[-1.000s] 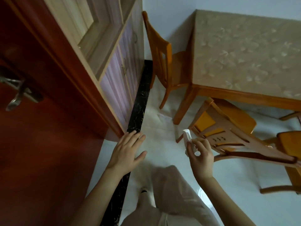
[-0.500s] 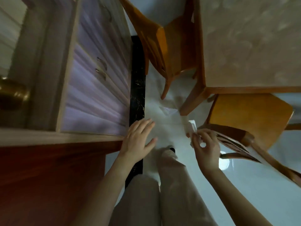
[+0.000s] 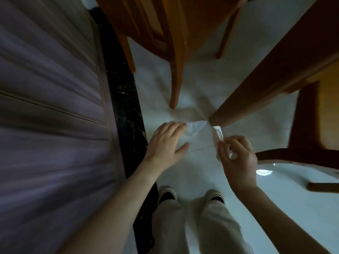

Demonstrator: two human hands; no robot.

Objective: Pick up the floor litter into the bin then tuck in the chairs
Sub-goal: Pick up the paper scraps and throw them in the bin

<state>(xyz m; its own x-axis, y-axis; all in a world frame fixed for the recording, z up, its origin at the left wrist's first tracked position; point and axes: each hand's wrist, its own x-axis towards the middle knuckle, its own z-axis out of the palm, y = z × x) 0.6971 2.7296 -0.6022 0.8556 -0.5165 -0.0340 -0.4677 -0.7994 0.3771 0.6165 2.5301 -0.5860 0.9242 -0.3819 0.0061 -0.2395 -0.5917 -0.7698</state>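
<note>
A crumpled clear wrapper [image 3: 194, 127] lies on the pale floor beside the foot of the table leg [image 3: 256, 85]. My left hand [image 3: 167, 142] is spread open just above the floor, fingertips touching the wrapper's left edge. My right hand [image 3: 236, 158] is closed on a white piece of litter [image 3: 219, 138] that sticks up from its fingers. One wooden chair [image 3: 156, 30] stands ahead, its legs close to the wrapper. A second chair [image 3: 311, 125] is at the right. No bin is in view.
A lilac cabinet front [image 3: 51, 125] fills the left side, with a black marble floor strip [image 3: 128, 114] along its base. My two shoes [image 3: 190, 196] and light trousers are at the bottom centre. The view is blurred and dim.
I have bent down much closer to the floor. My left hand has moved forward and down to the wrapper. My right hand still holds the white litter.
</note>
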